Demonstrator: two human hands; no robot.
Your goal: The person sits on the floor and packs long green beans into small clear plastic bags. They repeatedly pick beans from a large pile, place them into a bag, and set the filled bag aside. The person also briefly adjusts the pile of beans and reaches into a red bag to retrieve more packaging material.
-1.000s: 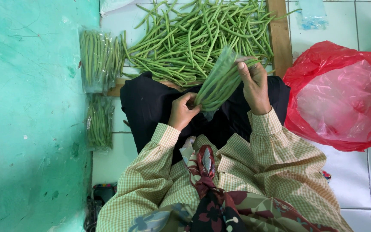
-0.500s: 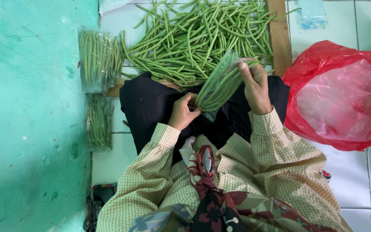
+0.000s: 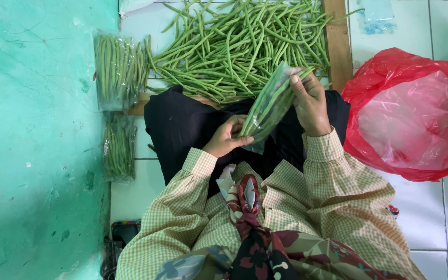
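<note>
The left hand pinched the lower end of a clear plastic bag of green beans over the lap; the right hand gripped its upper end. Beyond lay a loose green bean pile, edged by a wooden slat. Bare tile separated a red plastic bag from the right hand.

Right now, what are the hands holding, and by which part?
Both hold one clear bag of green beans: the left hand pinches its lower end, the right hand grips its upper end, where bean tips stick out.
</note>
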